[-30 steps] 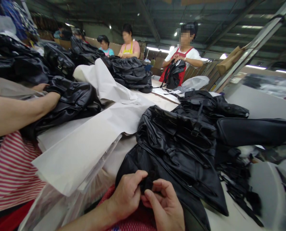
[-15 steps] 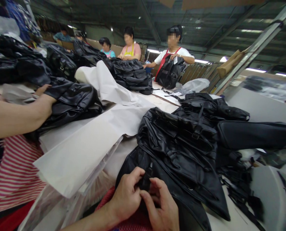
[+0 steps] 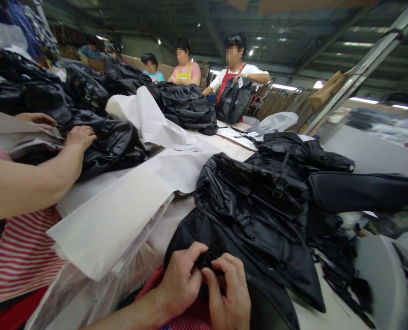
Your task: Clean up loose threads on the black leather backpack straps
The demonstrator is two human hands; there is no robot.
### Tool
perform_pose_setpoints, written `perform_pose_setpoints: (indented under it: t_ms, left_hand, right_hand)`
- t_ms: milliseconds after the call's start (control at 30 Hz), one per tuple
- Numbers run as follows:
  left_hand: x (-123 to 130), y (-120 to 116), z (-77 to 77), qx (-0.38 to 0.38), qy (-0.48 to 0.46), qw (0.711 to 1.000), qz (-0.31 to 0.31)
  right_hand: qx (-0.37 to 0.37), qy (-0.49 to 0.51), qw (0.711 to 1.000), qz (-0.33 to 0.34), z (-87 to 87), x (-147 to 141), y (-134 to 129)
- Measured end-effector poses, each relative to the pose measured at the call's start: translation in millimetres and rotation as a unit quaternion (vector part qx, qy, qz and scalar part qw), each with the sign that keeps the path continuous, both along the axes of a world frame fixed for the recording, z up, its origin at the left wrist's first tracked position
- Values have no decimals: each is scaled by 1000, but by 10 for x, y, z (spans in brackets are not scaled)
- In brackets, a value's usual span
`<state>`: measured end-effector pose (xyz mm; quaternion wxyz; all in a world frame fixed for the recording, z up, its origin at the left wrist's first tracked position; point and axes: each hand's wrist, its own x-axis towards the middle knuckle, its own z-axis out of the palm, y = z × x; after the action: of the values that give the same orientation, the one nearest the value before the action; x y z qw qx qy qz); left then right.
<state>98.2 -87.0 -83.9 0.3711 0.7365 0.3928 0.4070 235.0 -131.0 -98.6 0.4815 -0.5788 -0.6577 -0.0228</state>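
Note:
A black leather-like backpack (image 3: 245,215) lies on the table in front of me, its surface creased. At its near edge my left hand (image 3: 180,280) pinches a short black strap (image 3: 208,257) between thumb and fingers. My right hand (image 3: 229,288) grips the same strap from the other side, its thumb close to my left fingertips. The strap's end and any fitting on it are largely hidden by my fingers. A buckle (image 3: 277,192) shows on the backpack's upper part.
White paper sheets (image 3: 131,215) cover the table to the left. There, a co-worker's hand (image 3: 82,136) rests on another black bag (image 3: 114,142). Black straps (image 3: 344,279) and a black padded piece (image 3: 365,190) lie at right. A person (image 3: 236,75) across the table holds a backpack.
My hands have shifted slightly, and the strap between them has turned so less of it shows. The co-worker's hand at left moved further over the bag; the person opposite moved left with the backpack.

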Motion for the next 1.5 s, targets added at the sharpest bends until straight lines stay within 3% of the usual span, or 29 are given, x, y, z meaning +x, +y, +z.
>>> perform_pose_setpoints:
  t_ms: [267, 633, 767, 1000, 1233, 1400, 1500]
  left_hand:
    - [11, 48, 79, -78, -43, 996, -12]
    - [-24, 37, 42, -55, -21, 997, -40]
    - [-34, 40, 3, -42, -14, 997, -61]
    - [-43, 35, -37, -35, 6, 997, -63]
    - [-16, 76, -7, -44, -3, 997, -65]
    - [-44, 88, 24, -37, -4, 996, -83]
    - [-66, 79, 75, -49, 17, 994, -99]
  right_hand:
    - [-29, 3, 997, 68, 255, 67, 22]
    - [-170, 114, 975, 89, 473, 160, 108]
    - [-171, 46, 977, 118, 502, 230, 152]
    - [-141, -98, 983, 67, 563, 234, 174]
    - [-39, -262, 964, 34, 666, 104, 156]
    - [-48, -249, 961, 107, 690, 95, 173]
    - [-26, -266, 958, 105, 731, 163, 199]
